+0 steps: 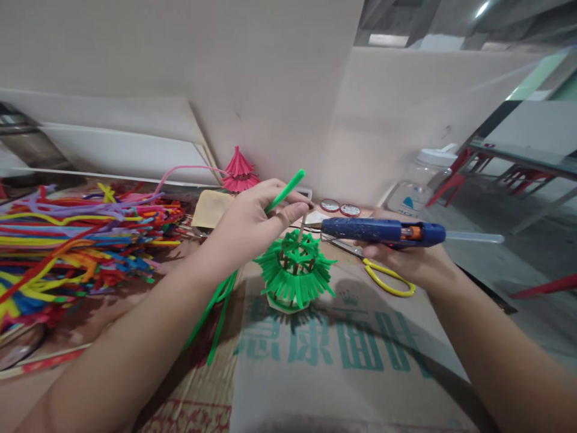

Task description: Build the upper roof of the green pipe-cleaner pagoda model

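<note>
Head view: we pinch a green pipe cleaner (286, 191) in our left hand (255, 219), directly above the green fringed model (295, 267) on the cardboard (360, 361). Our right hand (406, 260) grips the glue gun (378, 230), which lies level with its nozzle pointing left, just beside the model's upright stick (303, 227).

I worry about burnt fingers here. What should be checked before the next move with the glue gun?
1. Left hand pinches the green pipe cleaner at the wooden stick: ok.
2. Right hand grips the glue gun, nozzle pointing at the stick: ok.
3. Left fingertips clear of the nozzle: not ok, they sit close beside it.
4. Green fringed piece stands upright on the cardboard: ok.
5. Glue ready at the nozzle: cannot tell.
6. Scissors lie apart from the piece, below the gun: ok.
</note>
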Tool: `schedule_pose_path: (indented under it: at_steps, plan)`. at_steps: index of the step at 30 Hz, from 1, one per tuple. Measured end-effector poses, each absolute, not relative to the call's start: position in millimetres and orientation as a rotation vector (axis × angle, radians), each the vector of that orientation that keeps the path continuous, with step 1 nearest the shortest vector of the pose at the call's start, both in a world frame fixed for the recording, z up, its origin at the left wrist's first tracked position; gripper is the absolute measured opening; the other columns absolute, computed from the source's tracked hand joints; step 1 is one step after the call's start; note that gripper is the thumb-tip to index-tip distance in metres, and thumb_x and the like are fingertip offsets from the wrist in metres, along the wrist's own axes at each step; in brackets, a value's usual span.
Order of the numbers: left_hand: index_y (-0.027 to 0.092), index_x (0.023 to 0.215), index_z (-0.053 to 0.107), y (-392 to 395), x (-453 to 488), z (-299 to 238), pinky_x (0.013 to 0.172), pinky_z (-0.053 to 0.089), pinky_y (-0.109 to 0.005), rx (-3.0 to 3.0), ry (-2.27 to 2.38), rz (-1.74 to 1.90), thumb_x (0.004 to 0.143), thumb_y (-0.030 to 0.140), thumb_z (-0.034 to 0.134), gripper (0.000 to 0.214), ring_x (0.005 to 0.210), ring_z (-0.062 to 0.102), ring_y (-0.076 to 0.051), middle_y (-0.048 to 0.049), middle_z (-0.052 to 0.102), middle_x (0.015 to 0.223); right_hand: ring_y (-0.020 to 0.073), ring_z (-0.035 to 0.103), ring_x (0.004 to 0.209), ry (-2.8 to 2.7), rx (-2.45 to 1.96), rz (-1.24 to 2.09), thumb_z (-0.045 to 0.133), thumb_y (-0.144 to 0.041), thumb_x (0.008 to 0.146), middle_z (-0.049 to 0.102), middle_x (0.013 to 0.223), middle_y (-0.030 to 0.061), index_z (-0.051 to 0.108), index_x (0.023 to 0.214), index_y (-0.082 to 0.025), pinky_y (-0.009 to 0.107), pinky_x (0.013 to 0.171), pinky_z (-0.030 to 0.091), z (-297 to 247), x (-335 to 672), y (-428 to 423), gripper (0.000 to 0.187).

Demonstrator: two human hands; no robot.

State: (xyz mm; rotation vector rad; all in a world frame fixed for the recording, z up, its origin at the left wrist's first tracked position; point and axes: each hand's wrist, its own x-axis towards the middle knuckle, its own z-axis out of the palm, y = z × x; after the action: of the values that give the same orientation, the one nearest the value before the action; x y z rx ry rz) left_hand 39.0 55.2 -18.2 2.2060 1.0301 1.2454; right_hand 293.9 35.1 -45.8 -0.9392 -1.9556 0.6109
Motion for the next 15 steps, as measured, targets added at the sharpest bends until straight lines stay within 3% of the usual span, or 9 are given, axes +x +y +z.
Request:
schedule_pose_path:
  at_steps: [6,11,15]
  plan:
    - [0.015,0.086,0.074,55.2,39.7,-16.8,0.067,0.047,-0.027,2.204,1.035,1.248,0.089,0.031,0.066,0.018,0.08,0.062,-0.018,-0.0031,0.067,0.083,0.0215,0.068,0.074,-1.904,-0.951,0.535,0.079,-0.06,0.076,0.069,0.075,0.0028,0.068,0.081,-0.022,0.032,0.066,0.055,-48.3,291.2,33.1,0.04]
    - [0.015,0.082,0.071,53.5,39.4,-16.4,0.067,0.047,-0.027,2.205,1.031,1.232,0.089,0.031,0.065,0.018,0.078,0.061,-0.017,-0.0029,0.066,0.083,0.0184,0.066,0.077,-1.971,-0.882,0.515,0.08,-0.047,0.081,0.072,0.084,0.0011,0.071,0.089,-0.024,0.028,0.068,0.052,-49.3,293.8,31.6,0.026]
    - [0.016,0.082,0.071,53.2,39.5,-15.7,0.069,0.046,-0.028,2.203,1.042,1.232,0.089,0.032,0.065,0.019,0.079,0.061,-0.017,-0.0027,0.066,0.082,0.0155,0.062,0.069,-2.004,-0.855,0.487,0.079,-0.041,0.083,0.07,0.077,-0.0014,0.072,0.086,-0.025,0.026,0.063,0.048,-49.0,295.5,33.0,0.018]
